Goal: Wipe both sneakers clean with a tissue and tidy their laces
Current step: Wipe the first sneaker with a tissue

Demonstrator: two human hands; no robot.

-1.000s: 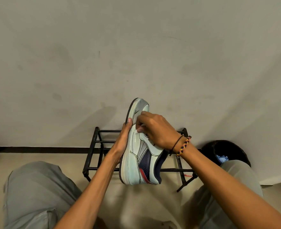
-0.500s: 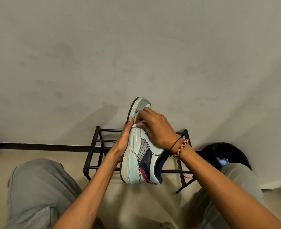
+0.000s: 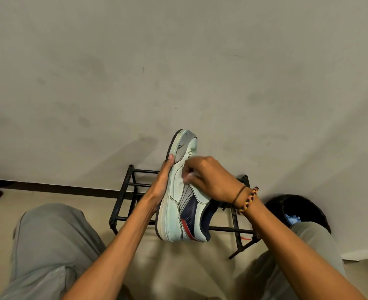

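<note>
The sneaker [image 3: 184, 200] is held up above the rack [image 3: 133, 191], left hand [image 3: 160, 187] flat along its sole, right hand [image 3: 211, 180] fingers pinching a tissue [image 3: 187, 179] on its side; light, stiff, best braced by the sole

Tissue [image 3: 188, 177] blurred under right hand [image 3: 211, 180]; sneaker [image 3: 184, 204] laces hidden

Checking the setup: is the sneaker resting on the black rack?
No, the left hand holds the sneaker up in front of the rack.

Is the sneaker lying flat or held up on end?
On end: sneaker toe up, heel down, left hand along its sole.
</note>
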